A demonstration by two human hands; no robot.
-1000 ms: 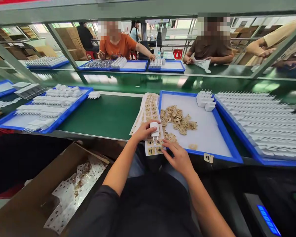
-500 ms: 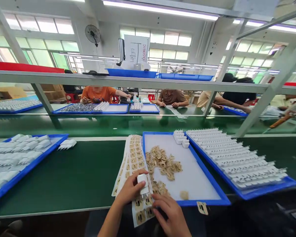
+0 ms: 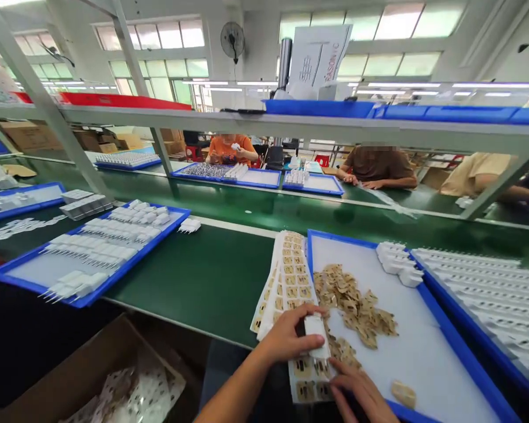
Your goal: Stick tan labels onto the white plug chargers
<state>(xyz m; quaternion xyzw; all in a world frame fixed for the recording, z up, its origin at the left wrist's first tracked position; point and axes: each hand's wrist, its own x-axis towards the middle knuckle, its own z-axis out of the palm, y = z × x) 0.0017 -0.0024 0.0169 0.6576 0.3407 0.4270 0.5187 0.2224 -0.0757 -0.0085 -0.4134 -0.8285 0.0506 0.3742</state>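
Note:
My left hand (image 3: 291, 335) is closed around a white plug-in charger (image 3: 314, 330), its metal pins pointing down toward me. The charger is just above a sheet of tan stickers (image 3: 306, 373) with dark printing, whose near end sticks out past the table edge. My right hand (image 3: 361, 390) is by the right edge of that sheet, close to the charger's pins. Its fingers are slightly bent and apart, with nothing visible between them; whether a fingertip touches a sticker is unclear.
Loose tan pieces (image 3: 357, 305) lie in a blue-rimmed tray (image 3: 449, 346). Chargers fill a right tray (image 3: 480, 294) and a left tray (image 3: 114, 241). One small group of chargers (image 3: 189, 225) sits on the green table (image 3: 211, 273). Below is a cardboard box (image 3: 83, 364). People work across the belt.
My view has swung left, bringing the left tray and the cardboard box further into sight. My left hand still holds the charger over the sheet, and my right hand stays beside it.

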